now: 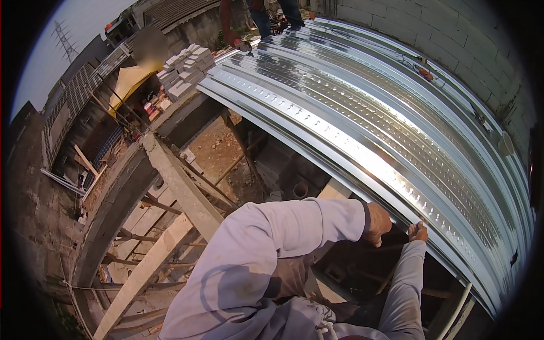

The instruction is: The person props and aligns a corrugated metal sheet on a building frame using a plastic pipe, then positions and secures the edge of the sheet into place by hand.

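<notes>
Ribbed, shiny metal decking sheets [362, 127] with rows of small raised marks stretch from the upper middle to the lower right. My left hand [377, 224], in a grey sleeve, is beside their near edge with its fingers curled; what they hold, if anything, is hidden. Just to its right, my right hand [418, 232] has its fingers closed on the near edge of the decking. Both hands are over a dark gap beneath the sheets.
Concrete beams [184, 184] and wooden planks [144, 275] frame openings at the left and below. Another person's legs [260, 21] and hand [231, 38] show at the far end. Grey blocks [187, 71] are stacked upper left; a block wall [436, 42] borders the right.
</notes>
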